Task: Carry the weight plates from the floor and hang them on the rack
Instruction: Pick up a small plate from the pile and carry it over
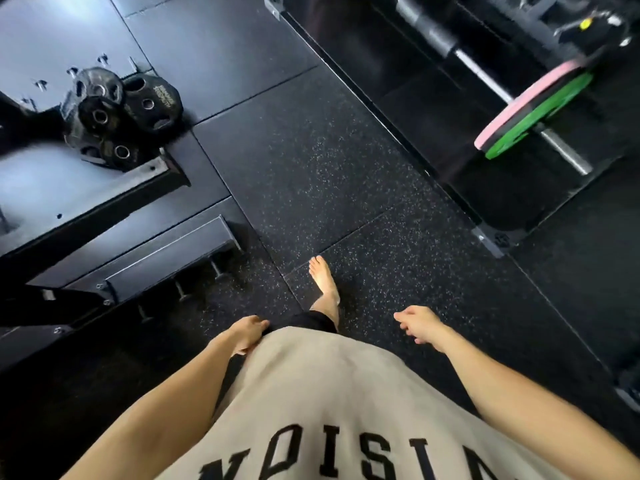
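While both arms hang at the hips, the left hand (247, 332) and right hand (420, 325) carry nothing, fingers loosely relaxed. Far ahead and left of the left fingers, black weight plates (121, 116) cluster together by the rack (114, 202).

Barbell (485, 69) blurred, cut by top edge; left hand (247, 332) fingertips hidden behind shirt (311, 393).
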